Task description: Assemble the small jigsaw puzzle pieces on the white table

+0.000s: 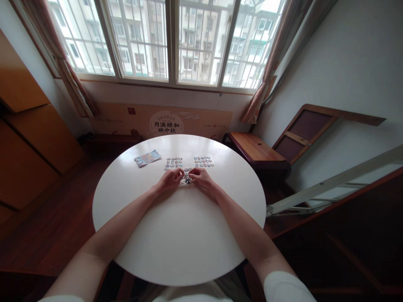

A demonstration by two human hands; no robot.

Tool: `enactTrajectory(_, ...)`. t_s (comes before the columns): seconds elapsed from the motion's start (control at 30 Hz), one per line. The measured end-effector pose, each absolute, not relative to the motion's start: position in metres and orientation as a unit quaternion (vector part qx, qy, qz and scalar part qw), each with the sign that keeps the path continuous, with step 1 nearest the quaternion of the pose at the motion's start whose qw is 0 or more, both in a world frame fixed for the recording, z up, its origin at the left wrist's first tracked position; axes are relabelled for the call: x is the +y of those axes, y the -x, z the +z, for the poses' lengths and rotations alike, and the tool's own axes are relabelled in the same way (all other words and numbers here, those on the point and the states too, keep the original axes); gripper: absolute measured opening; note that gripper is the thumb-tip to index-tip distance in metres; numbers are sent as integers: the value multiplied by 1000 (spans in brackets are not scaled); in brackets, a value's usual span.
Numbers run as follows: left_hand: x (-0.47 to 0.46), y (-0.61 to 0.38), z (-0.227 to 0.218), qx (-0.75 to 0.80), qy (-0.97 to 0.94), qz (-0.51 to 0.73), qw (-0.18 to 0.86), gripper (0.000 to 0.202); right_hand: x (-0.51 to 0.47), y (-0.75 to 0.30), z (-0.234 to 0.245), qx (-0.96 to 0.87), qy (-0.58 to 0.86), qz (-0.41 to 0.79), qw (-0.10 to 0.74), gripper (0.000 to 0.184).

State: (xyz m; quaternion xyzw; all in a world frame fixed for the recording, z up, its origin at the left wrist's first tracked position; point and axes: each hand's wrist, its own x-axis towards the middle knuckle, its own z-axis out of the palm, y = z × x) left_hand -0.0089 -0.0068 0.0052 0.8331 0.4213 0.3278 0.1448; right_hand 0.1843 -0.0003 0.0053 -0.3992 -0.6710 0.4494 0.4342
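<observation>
Both my hands rest on a round white table (176, 235). My left hand (170, 179) and my right hand (201, 177) meet over a small cluster of jigsaw pieces (187, 180), fingers curled and pinching at it. Behind them lie two neat groups of loose puzzle pieces, one on the left (173, 163) and one on the right (203, 161). A colourful picture card (147, 158) lies flat at the far left of the table. What exactly each set of fingers holds is too small to tell.
A low wooden bench (255, 150) stands to the right of the table. A wooden cabinet (28, 138) fills the left wall. A framed board (307, 130) and a pale rail (333, 180) lean at the right. Barred windows (170, 42) face me.
</observation>
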Motion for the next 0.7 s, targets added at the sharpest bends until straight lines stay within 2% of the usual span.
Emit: enactTrajectory(0.7,-7,8,5,426,-829,331,148,18,-4,-184,9,-673,403,445,433,25)
